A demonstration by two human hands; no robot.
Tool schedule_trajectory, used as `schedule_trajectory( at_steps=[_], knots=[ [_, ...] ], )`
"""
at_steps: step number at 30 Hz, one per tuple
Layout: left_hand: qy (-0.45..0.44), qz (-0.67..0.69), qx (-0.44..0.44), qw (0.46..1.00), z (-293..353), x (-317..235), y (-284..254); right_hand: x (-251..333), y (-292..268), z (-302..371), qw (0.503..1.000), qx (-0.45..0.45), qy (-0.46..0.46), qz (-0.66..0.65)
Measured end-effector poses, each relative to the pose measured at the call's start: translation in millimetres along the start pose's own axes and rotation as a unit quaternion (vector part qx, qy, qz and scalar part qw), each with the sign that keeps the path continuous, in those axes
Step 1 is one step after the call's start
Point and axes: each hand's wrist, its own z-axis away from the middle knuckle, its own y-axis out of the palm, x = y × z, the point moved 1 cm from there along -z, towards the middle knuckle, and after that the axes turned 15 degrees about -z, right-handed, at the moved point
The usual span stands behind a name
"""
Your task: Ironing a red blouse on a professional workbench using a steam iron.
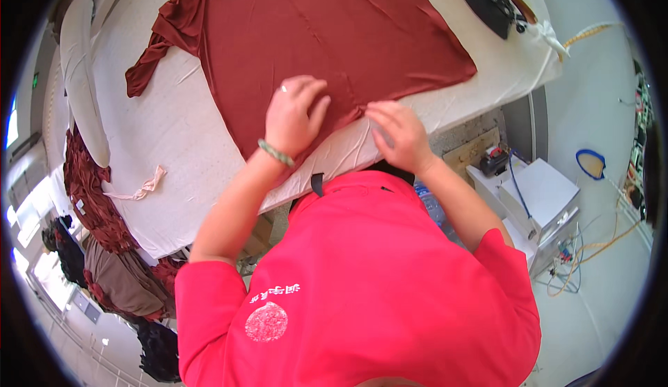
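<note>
A dark red long-sleeved garment (320, 32) lies spread over a white-covered table, its hem toward me. At the hem my right hand (400, 135) pinches a bit of the fabric edge between thumb and fingertips. To its left my left hand (292, 115), with a ring and a beaded bracelet (275, 152) on its arm, rests over the cloth. The fingers of that hand are slightly bent, thumb apart, with no fabric seen gripped in them. One sleeve (154, 51) of the garment lies crumpled at the left.
An iron (487, 3) rests at the table's far right corner. A padded white pressing arm (80, 74) stands along the left, near a pale fabric strip (142, 186). Dark red garments (94, 199) are heaped beside the table (170, 209). A white box-shaped machine (546, 188) stands at right.
</note>
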Motion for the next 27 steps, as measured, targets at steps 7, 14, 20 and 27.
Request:
schedule_trajectory(
  at_steps=[7, 14, 20, 27],
  knots=[
    [0.007, -0.006, -0.031, 0.999, 55.3, -42.6, 28.6, -2.4, 9.8, -22.4, 0.994, -0.023, -0.008, 0.102],
    [0.063, -0.123, -0.053, 0.989, 48.7, -63.8, 42.8, -8.9, -5.9, -11.9, 0.988, 0.012, -0.054, 0.145],
    [0.061, -0.243, -0.03, 0.968, 33.2, -78.8, 64.3, -35.1, -9.5, -20.7, 0.969, 0.061, -0.13, 0.199],
    [0.057, -0.261, -0.004, 0.964, 35.4, -86.3, 64.3, -43.2, -13.7, -18.6, 0.96, 0.104, -0.184, 0.184]
  ],
)
